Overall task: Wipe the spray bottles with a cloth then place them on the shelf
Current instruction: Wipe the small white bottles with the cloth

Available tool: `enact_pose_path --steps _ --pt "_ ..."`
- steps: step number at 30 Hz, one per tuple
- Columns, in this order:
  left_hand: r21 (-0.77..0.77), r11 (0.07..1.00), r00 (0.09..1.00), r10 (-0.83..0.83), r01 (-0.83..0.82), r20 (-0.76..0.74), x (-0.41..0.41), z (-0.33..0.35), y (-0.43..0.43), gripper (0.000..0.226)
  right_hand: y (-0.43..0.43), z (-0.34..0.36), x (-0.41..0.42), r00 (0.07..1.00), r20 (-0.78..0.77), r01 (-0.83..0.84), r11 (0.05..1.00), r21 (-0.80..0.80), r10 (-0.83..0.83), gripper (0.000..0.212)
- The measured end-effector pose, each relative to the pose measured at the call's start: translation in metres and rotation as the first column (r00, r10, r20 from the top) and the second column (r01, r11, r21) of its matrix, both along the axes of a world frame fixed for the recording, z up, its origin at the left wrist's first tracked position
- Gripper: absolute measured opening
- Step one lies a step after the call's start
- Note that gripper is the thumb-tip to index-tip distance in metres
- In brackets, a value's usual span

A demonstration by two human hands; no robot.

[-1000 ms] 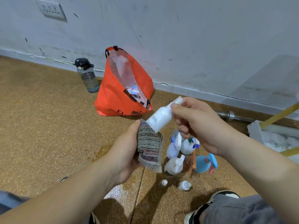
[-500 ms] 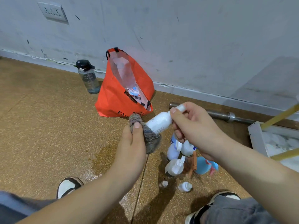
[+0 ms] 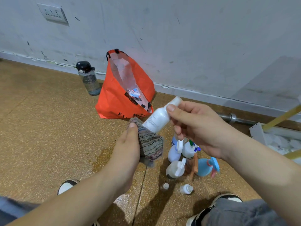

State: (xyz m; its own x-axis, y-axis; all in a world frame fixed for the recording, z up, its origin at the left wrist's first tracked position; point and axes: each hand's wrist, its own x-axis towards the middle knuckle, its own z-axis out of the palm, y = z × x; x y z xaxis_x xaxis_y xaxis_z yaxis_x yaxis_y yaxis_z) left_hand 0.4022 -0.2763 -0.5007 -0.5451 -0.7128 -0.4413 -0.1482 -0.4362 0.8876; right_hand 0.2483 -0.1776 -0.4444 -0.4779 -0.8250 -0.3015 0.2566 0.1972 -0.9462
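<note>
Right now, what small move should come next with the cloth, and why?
Probably slide the cloth up the white bottle toward its cap: the left hand presses it only round the base, while the right hand pinches the neck.

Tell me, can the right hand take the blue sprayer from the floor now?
Probably not yet: the right hand grips the white bottle, so it is occupied. The blue sprayer itself lies uncovered.
</note>
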Motion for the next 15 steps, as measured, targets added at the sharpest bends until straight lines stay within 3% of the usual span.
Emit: enact_pose_path --steps 3,7,10,12,14,15 --pt "-0.319 0.948 1.0 -0.004 0.008 0.014 0.005 0.001 0.004 0.037 0.0 -0.004 0.002 0.995 0.025 0.1 0.995 -0.006 -0.1 0.038" --pt "-0.427 0.888 0.985 -0.148 0.173 0.091 0.011 0.005 0.008 0.027 0.002 -0.005 -0.002 0.988 -0.073 0.135 0.99 -0.027 -0.137 0.034" --pt "-0.644 0.744 0.982 -0.171 0.178 0.074 0.012 0.002 0.005 0.03 0.003 -0.009 0.002 0.98 -0.17 0.111 0.994 0.008 -0.108 0.028" --pt "-0.777 0.592 0.969 -0.23 0.213 0.091 0.01 0.003 0.002 0.031 0.002 -0.013 0.01 0.974 -0.223 0.049 0.998 0.034 -0.04 0.016" --pt "-0.843 0.476 0.952 -0.279 0.25 0.125 0.007 0.008 -0.002 0.034 0.002 -0.017 0.018 0.972 -0.234 -0.006 1.0 0.019 0.01 0.006" --pt "-0.845 0.468 0.948 -0.292 0.258 0.127 0.006 0.009 -0.004 0.036 0.003 -0.017 0.021 0.968 -0.251 -0.025 1.0 -0.009 0.022 0.007"
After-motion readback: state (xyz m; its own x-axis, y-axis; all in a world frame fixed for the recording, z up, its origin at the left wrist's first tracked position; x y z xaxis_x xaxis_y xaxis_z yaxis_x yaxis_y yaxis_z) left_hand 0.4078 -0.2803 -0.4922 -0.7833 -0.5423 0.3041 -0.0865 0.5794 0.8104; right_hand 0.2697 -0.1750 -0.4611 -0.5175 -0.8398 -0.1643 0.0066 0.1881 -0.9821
